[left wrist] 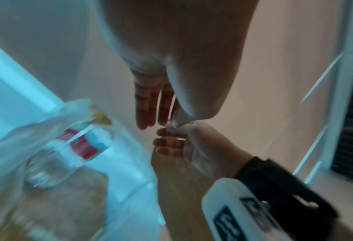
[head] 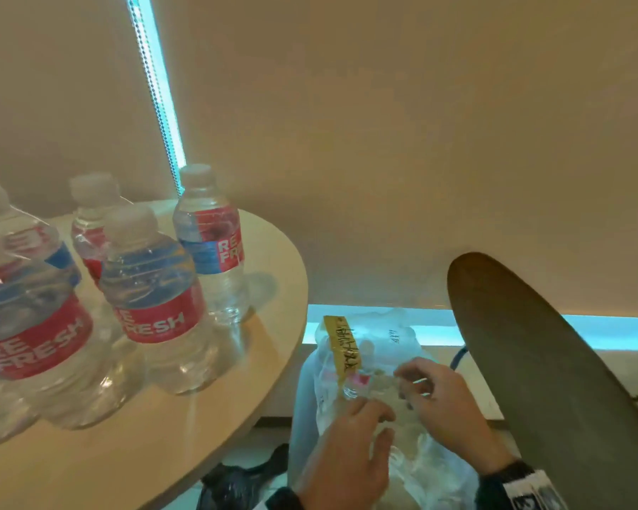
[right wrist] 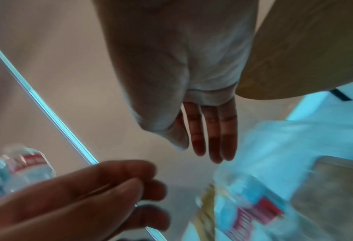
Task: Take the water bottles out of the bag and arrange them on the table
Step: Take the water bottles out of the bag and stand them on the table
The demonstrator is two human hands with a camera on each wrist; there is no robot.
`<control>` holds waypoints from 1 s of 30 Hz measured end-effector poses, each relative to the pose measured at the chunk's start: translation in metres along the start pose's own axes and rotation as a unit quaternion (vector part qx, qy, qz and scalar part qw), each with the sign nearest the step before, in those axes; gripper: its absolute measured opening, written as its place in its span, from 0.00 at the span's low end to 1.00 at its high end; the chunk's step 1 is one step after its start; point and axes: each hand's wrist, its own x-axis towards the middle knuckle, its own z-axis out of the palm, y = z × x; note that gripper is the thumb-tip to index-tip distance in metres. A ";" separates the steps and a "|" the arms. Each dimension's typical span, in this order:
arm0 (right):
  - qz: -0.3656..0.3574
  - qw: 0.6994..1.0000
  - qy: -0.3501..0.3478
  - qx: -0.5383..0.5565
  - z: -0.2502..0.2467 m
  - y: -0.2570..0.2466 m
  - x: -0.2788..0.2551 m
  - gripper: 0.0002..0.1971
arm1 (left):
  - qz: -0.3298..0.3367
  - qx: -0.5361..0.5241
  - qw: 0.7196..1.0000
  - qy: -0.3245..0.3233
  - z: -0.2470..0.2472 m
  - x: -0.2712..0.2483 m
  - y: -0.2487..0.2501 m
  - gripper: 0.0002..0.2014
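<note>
Pinching the rim of the clear bag (head: 306,399), left hand (head: 347,450) and right hand (head: 446,403) each nipping plastic, water bottle (head: 354,384) inside, just beneath their fingertips, round table (head: 185,436) beside.

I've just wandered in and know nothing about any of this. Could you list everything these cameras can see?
water bottles: at least four, clear with red-and-blue labels, standing on the table
table: one, light wood, round, left
plastic bag: one, clear, below the table's edge
yellow label: one, handwritten, taped on the bag
bottle in the bag: one, clear, red label
curved panel: one, dark brown, right, maybe a chair back
black object: one, under the table
left hand: pinches the bag's mouth
right hand: pinches the bag's mouth
</note>
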 end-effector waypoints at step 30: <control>0.029 0.995 -0.066 -0.068 0.089 0.065 0.073 0.40 | -0.334 0.039 0.938 0.081 0.067 0.112 -0.088 0.21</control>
